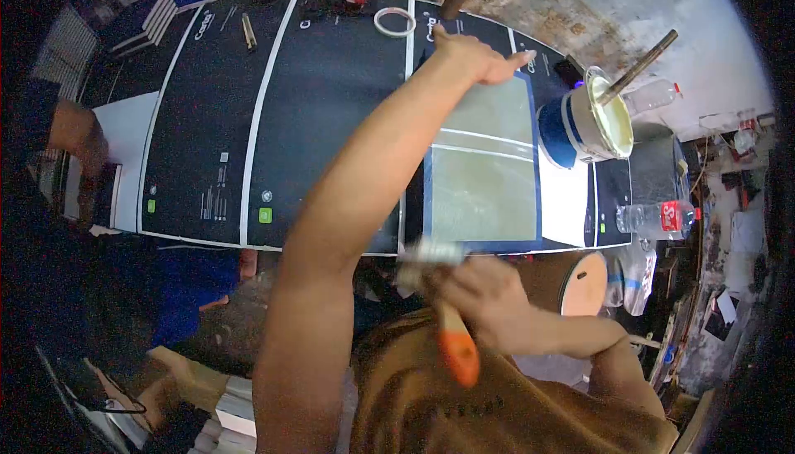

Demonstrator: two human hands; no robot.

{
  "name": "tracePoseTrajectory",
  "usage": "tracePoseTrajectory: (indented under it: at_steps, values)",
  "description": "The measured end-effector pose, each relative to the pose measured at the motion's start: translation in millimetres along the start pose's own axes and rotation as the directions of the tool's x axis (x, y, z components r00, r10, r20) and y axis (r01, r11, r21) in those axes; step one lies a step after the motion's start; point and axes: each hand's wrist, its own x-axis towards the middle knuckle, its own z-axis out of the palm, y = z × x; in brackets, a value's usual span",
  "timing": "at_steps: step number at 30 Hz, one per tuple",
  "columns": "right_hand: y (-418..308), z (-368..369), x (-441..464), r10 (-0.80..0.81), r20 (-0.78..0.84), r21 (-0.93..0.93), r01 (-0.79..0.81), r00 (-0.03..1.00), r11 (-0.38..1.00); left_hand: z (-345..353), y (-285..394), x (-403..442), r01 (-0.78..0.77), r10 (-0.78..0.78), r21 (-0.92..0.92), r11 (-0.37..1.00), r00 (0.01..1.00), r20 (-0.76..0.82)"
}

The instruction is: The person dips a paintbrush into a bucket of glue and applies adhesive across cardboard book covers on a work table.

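My left hand (480, 58) reaches across to the far edge of a flat panel (484, 197) with a blue border and a pale, glossy greenish surface. Its fingers are spread and seem to rest at that edge; contact is hard to confirm. A paintbrush (460, 356) with an orange-ended handle is gripped in my right hand (489, 301), close to my body at the panel's near side. The brush's bristles are blurred by motion. To the panel's right stands a blue and white bucket (584, 135) of pale cream liquid, with a stick (642, 65) leaning out of it.
Black boards (323, 114) with white edges cover the worktop. A tape roll (394, 11) and a wooden handle (454, 0) lie at the back. Plastic bottles, one red-labelled (669, 217), stand right. A round wooden disc (585, 284) is below. Another person's arm (79, 143) shows left.
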Motion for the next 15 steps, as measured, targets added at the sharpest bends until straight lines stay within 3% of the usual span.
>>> tracePoseTrajectory:
  at_steps: [1,4,6,7,8,10,12,13,15]
  values:
    - [-8.8,-3.4,-3.9,-0.032,-0.003,0.138,0.032,0.999,0.990,-1.3,-2.1,-0.3,-0.033,0.033,-0.031,0.999,0.999,0.014]
    - [11.8,-15.5,-8.1,-0.052,-0.122,-0.109,0.038,0.991,0.993,-12.2,-1.3,0.3,-0.047,0.054,-0.049,0.998,0.989,0.136]
    - [47.6,-27.2,21.7,-0.017,-0.360,-0.180,-0.052,0.933,0.982,-6.2,-0.9,2.6,-0.060,0.066,-0.078,0.995,0.995,0.076]
    - [69.6,-28.5,31.4,-0.010,-0.333,-0.239,-0.074,0.943,0.968,-3.9,-1.1,7.3,-0.055,0.060,-0.070,0.996,0.996,0.066]
    - [77.7,-21.9,41.1,0.090,-0.378,-0.110,-0.141,0.921,0.984,-4.7,-1.9,10.1,-0.048,0.051,-0.064,0.997,0.997,0.055]
    - [58.9,-3.5,35.2,0.271,-0.152,-0.150,-0.293,0.951,0.944,-6.1,-0.4,10.2,-0.029,0.033,-0.061,0.998,0.997,0.064]
    - [20.7,10.4,17.7,0.004,-0.090,-0.007,-0.005,0.996,1.000,-6.1,-1.4,11.0,-0.002,0.006,-0.047,0.999,0.997,0.077]
    - [-0.3,3.3,11.0,-0.048,0.024,0.017,0.047,0.999,0.999,-5.7,-2.8,11.8,-0.039,0.046,-0.084,0.996,0.995,0.084]
    - [1.5,-18.6,10.6,-0.031,-0.013,0.050,0.031,0.999,0.998,-4.6,-1.0,17.3,-0.035,0.038,-0.059,0.998,0.997,0.063]
